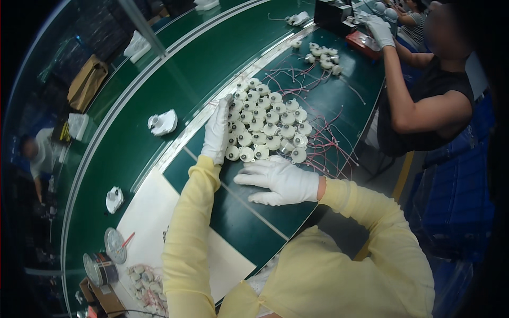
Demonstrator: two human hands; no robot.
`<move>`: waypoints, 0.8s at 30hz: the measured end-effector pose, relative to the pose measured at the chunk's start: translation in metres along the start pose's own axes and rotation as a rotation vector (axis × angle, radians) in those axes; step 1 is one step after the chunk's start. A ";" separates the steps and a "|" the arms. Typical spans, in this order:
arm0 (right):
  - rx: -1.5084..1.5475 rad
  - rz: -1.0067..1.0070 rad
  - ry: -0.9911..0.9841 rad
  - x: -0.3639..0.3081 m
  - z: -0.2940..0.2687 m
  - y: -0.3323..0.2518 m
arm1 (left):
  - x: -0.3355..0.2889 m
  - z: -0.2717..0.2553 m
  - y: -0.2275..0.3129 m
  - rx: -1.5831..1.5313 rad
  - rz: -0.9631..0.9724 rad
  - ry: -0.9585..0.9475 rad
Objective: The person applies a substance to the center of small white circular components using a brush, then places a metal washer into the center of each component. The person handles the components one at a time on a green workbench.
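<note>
A tight cluster of small round white motor-like parts (258,124) lies on the green bench top, each with a dark knob in its middle. My left hand (216,132), in a white glove, lies along the cluster's left side with its fingers stretched out and together, against the outer parts. Near the front edge of the cluster, my gloved right hand (281,182) is palm down with fingers spread, its upper edge close to the nearest parts. Neither hand grips anything. Thin pink and white wires (328,146) trail from the cluster's right side.
More white parts (324,57) lie farther up the bench, near a co-worker's gloved hand (379,32) and a red tray (362,44). Left runs a green conveyor (139,175) carrying white pieces (163,122). A tin (99,269) and wired parts (144,283) sit lower left.
</note>
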State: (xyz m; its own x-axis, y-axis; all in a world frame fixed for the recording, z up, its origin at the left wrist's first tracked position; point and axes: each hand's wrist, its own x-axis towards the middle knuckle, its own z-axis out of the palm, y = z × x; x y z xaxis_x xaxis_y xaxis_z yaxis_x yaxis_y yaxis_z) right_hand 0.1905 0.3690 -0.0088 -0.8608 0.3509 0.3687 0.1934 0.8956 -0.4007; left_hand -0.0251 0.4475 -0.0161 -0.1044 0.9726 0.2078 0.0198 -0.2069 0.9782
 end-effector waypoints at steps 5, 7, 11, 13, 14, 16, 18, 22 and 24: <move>-0.048 -0.078 0.063 -0.007 0.006 0.019 | 0.001 0.010 -0.007 0.068 0.020 0.005; -0.065 -0.112 0.067 -0.011 0.000 0.030 | 0.008 0.024 -0.014 -0.020 0.040 -0.011; -0.060 -0.112 0.070 -0.028 -0.014 0.066 | 0.030 0.057 -0.034 -0.034 0.065 0.002; -0.087 -0.073 0.076 -0.037 -0.030 0.078 | 0.051 0.067 -0.052 0.126 0.142 -0.038; -0.111 -0.013 0.075 -0.040 -0.037 0.081 | 0.057 0.073 -0.054 0.231 0.193 -0.043; -0.145 0.062 0.112 -0.047 -0.040 0.087 | 0.060 0.073 -0.058 0.413 0.285 -0.051; -0.204 0.090 0.176 -0.048 -0.035 0.082 | 0.057 0.061 -0.063 0.580 0.374 -0.046; -0.182 0.170 0.142 -0.038 -0.027 0.036 | -0.005 0.022 0.004 0.668 0.279 -0.033; -0.059 0.067 0.085 -0.019 -0.015 0.011 | -0.045 -0.009 0.036 0.582 0.234 -0.033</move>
State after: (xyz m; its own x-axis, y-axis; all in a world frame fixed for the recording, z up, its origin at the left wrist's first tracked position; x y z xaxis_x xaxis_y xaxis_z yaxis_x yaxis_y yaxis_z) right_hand 0.2158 0.3767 -0.0072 -0.8027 0.4297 0.4136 0.2785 0.8833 -0.3772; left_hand -0.0289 0.3953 0.0102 -0.0014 0.9132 0.4076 0.5777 -0.3320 0.7457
